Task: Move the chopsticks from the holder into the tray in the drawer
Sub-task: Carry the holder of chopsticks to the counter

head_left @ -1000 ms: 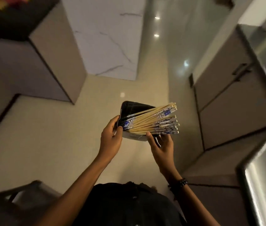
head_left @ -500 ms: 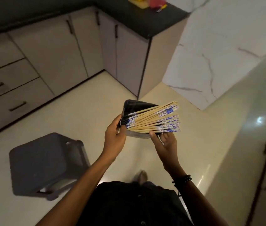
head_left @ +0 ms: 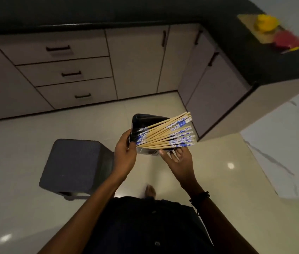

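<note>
Item 1, nearest: right wrist with a dark beaded bracelet (head_left: 200,196), at 5 o'clock of frame centre.
Item 2: right hand (head_left: 179,162), palm up, fingers stretched out flat beneath the holder (head_left: 146,119), thumb tip against its lower edge. It bears the holder rather than clasping it.
Item 3: left hand (head_left: 124,153), at 9 o'clock of the holder, fingers and thumb curled round its left rim.
Item 4: holder, black, box-shaped, tipped on its side with the mouth facing 3 o'clock.
Item 5: chopsticks (head_left: 163,133), pale wood with blue-and-white ends, fanned out. They lie inside the holder and jut past its mouth toward 2–3 o'clock.
Item 6: grey stool (head_left: 73,162) on the pale floor (head_left: 16,153), at 8 o'clock.
Item 7: three shut drawer fronts (head_left: 71,73), stacked, at 11 o'clock.
Item 8, farthest: black tabletop (head_left: 254,52) at 1 o'clock, carrying blurred yellow (head_left: 265,22) and red (head_left: 285,41) objects.
</note>
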